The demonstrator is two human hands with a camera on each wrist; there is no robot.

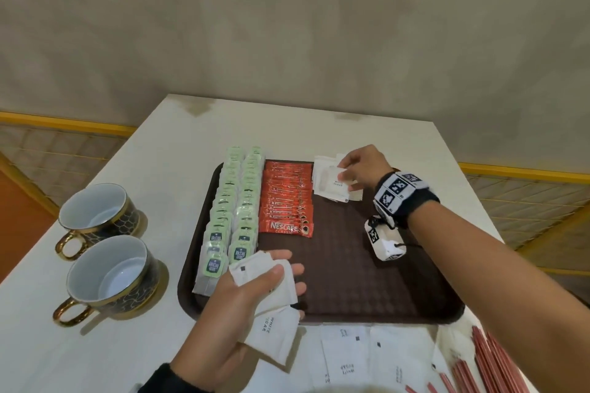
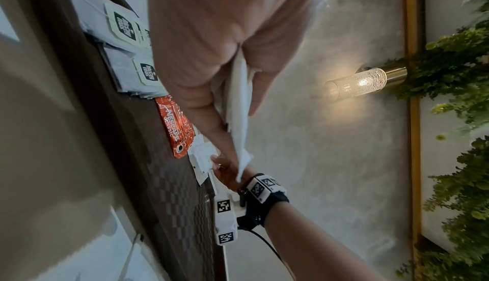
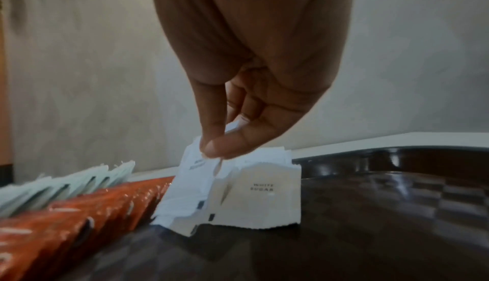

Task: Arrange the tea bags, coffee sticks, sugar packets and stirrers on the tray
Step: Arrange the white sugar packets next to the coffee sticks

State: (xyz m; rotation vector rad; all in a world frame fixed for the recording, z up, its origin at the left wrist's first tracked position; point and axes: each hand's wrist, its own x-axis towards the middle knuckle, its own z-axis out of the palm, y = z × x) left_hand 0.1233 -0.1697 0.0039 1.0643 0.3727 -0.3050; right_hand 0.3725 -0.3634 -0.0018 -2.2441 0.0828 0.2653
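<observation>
A brown tray [image 1: 367,281] is seen on a white worktop [image 1: 153,169], with two rows of green-labelled tea bags [image 1: 230,210] laid overlapping along its left side and a row of red coffee sticks [image 1: 285,198] just beside them to the right. At the tray's far edge, next to the coffee sticks, a small overlapping group of white sugar packets [image 1: 332,183] has been set down, and the top packet is pinched between thumb and forefinger of the right hand [image 1: 360,166]; in the right wrist view the fingers [image 3: 211,130] are seen closed on that packet's upper edge while its lower edge rests on the tray. The left hand [image 1: 242,300] is held over the tray's near left corner, and a loose stack of sugar packets in hand [image 1: 271,306] is gripped there, the thumb pressed on top and the other fingers curled beneath. More sugar packets on the worktop [image 1: 357,357] are spread just in front of the tray's near edge, and a bundle of reddish stirrers [image 1: 491,364] is lying to their right, off the tray. Two dark cups with gold handles [image 1: 102,249] are stood on the worktop to the left of the tray, well apart from it.
</observation>
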